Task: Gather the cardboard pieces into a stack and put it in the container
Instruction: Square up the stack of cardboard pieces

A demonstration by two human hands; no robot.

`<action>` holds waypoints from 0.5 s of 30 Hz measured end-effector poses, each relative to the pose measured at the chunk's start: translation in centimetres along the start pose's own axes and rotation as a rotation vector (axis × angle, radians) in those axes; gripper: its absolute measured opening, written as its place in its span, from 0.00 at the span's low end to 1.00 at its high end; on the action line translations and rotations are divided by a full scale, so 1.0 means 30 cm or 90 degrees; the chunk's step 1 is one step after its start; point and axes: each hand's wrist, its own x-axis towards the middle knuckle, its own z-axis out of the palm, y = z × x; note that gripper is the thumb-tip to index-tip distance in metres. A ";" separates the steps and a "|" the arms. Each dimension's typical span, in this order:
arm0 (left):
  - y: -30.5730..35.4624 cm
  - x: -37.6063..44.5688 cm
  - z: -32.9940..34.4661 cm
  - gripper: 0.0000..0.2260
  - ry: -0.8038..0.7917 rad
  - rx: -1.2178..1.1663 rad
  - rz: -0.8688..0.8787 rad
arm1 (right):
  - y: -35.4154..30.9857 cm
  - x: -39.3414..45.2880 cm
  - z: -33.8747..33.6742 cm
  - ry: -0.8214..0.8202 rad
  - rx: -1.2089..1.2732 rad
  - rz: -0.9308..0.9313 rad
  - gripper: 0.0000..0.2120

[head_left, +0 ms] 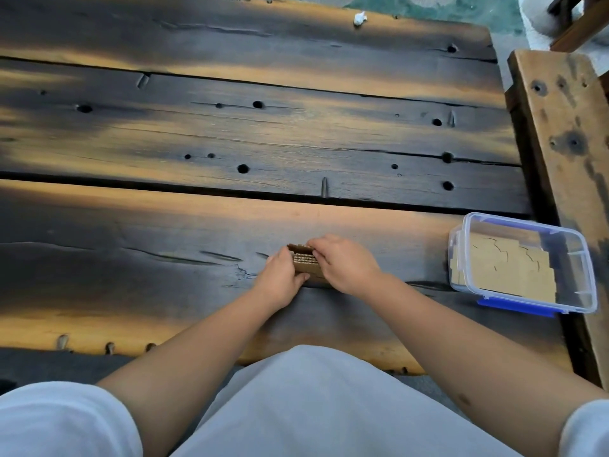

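Squaring cardboard stack (304,260) between hands (313,268)

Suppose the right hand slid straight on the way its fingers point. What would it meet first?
The right hand points left across the cardboard stack, so it would probably meet the left hand gripping the other side.

Brown corrugated cardboard stack (304,261) stands on edge mid-counter; clear blue-clipped container (524,263), lid off, at right w/ cardboard inside.
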 end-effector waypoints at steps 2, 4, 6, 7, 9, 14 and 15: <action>-0.003 0.000 0.009 0.30 0.016 0.019 -0.007 | 0.006 0.000 0.005 -0.012 -0.015 0.000 0.13; -0.008 -0.002 0.016 0.36 0.020 0.038 -0.005 | 0.010 -0.005 0.008 -0.026 -0.020 -0.013 0.14; -0.013 -0.002 0.019 0.38 0.015 0.047 0.004 | 0.010 -0.010 0.009 -0.035 -0.038 -0.033 0.17; -0.015 -0.003 0.019 0.39 0.012 0.049 0.009 | 0.011 -0.011 0.011 -0.042 -0.059 -0.039 0.18; -0.019 -0.004 0.016 0.40 0.020 0.048 0.031 | 0.009 -0.010 0.019 -0.058 -0.110 -0.047 0.17; -0.028 0.004 -0.001 0.29 0.016 0.040 0.108 | 0.011 -0.012 0.047 -0.043 -0.153 -0.048 0.15; -0.031 0.008 -0.006 0.23 -0.005 0.036 0.112 | 0.015 -0.011 0.047 -0.050 -0.144 -0.050 0.17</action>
